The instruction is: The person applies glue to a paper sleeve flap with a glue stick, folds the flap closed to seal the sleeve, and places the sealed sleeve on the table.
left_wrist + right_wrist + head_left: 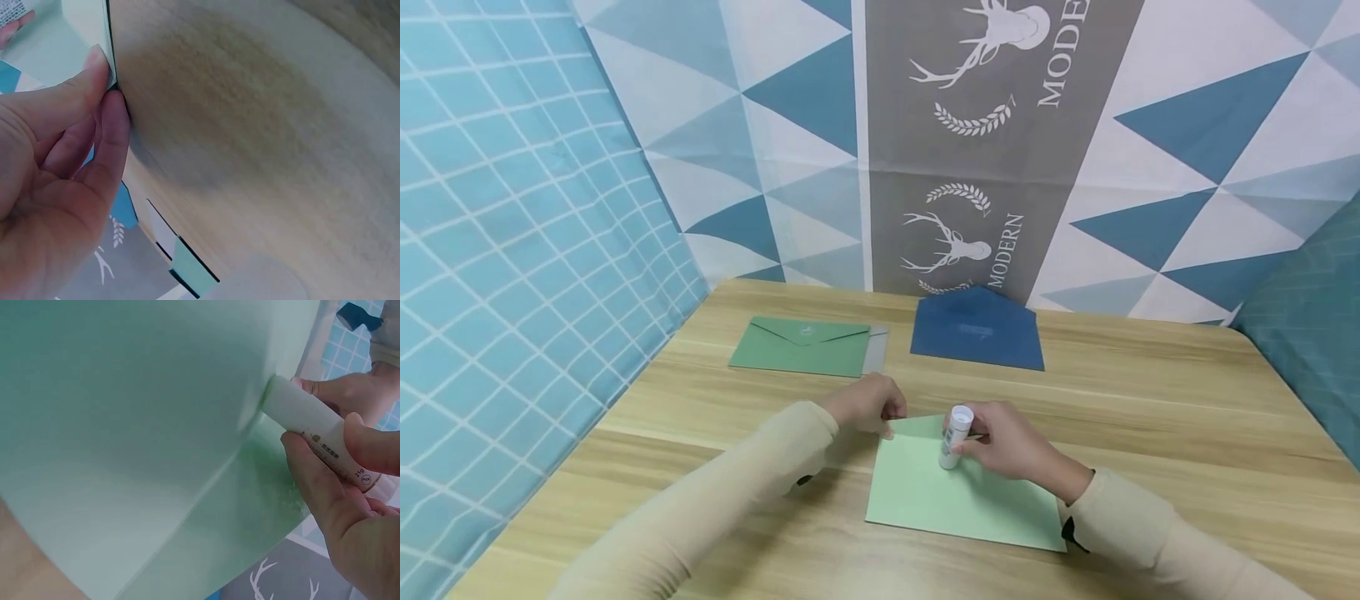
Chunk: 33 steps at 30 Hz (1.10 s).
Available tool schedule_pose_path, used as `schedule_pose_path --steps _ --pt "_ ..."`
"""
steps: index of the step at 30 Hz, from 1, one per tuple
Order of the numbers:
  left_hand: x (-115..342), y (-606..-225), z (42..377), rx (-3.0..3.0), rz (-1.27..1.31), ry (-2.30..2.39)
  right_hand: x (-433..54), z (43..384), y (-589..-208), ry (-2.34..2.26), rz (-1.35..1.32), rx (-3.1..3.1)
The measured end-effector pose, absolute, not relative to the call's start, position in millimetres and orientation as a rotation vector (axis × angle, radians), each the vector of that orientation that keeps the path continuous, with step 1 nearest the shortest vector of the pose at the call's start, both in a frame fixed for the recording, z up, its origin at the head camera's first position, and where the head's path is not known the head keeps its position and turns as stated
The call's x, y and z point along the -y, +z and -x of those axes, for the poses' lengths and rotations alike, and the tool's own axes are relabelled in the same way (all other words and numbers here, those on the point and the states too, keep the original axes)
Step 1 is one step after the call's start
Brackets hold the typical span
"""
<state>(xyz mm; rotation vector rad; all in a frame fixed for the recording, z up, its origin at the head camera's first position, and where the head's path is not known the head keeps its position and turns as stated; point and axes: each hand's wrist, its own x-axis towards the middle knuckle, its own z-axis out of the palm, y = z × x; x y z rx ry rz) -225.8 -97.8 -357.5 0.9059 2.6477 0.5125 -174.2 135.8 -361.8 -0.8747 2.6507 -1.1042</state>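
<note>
A light green envelope (940,510) lies on the table in front of me, its flap (231,519) folded out on the far side. My left hand (868,406) pinches its far left corner between thumb and fingers, seen close in the left wrist view. With thumb and fingers my right hand (1009,443) grips a white glue stick (955,437), tilted, its lower end right at the fold between envelope body and flap. Wet-looking glue marks (290,503) show on the flap in the right wrist view. The right forearm covers the envelope's right edge in the head view.
Farther back on the wooden table (1150,400) lie a darker green envelope (801,350) with a grey piece (876,350) under its right end, and a blue envelope (977,333) with its flap up. Patterned cloth (820,208) hangs behind; blue checked cloth (512,250) hangs on the left.
</note>
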Motion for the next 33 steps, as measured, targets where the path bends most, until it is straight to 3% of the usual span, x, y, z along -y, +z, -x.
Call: schedule_pose_path --steps 24,33 --pt "97 -358 226 -2.634 -0.833 0.58 -173 164 -358 -1.012 0.903 -2.801" --pt "94 -357 224 -2.627 -0.796 0.579 -185 163 -359 -1.151 0.727 -2.795"
